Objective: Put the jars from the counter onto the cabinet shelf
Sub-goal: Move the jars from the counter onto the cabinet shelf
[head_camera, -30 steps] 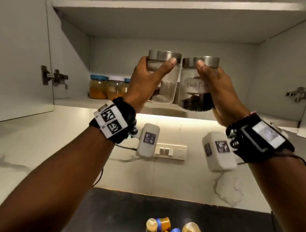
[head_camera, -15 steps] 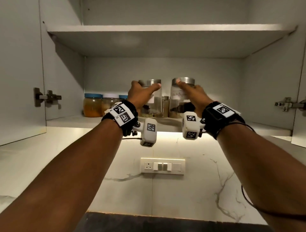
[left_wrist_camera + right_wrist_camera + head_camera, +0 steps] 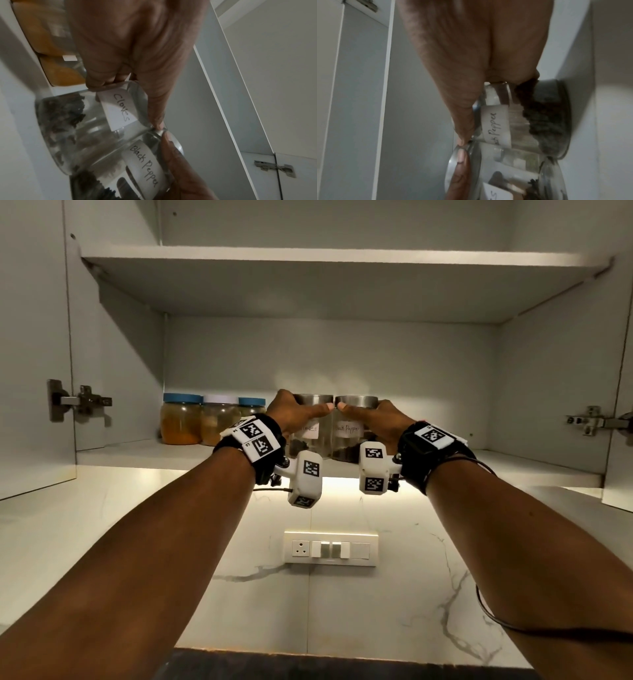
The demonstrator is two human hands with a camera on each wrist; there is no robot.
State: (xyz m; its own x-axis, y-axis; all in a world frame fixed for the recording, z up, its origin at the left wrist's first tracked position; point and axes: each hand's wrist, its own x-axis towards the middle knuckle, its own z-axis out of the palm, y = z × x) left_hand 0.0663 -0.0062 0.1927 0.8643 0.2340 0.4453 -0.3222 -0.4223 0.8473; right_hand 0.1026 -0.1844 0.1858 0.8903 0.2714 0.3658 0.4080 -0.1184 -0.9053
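Two clear glass jars with steel lids stand side by side on the lower cabinet shelf (image 3: pixel 144 455). My left hand (image 3: pixel 297 414) grips the cloves jar (image 3: pixel 313 436) near its lid, thumb across the front. My right hand (image 3: pixel 371 419) grips the black pepper jar (image 3: pixel 347 440) the same way. The two thumbs nearly meet between the lids. In the left wrist view the cloves jar (image 3: pixel 89 121) shows dark cloves at its bottom, with the black pepper jar (image 3: pixel 137 169) beside it. In the right wrist view the black pepper jar (image 3: pixel 530 121) sits with its base against the shelf.
Three jars of yellow-orange contents (image 3: pixel 181 419) with blue and white lids stand at the shelf's left. An upper shelf (image 3: pixel 342 258) hangs above. Cabinet doors stand open, hinges (image 3: pixel 78 402) at both sides. A switch plate (image 3: pixel 330 547) is on the marble wall below.
Both hands carried the jars up and forward from in front of the cabinet onto the lower shelf. The jars now stand upright and close together, deeper in than before.
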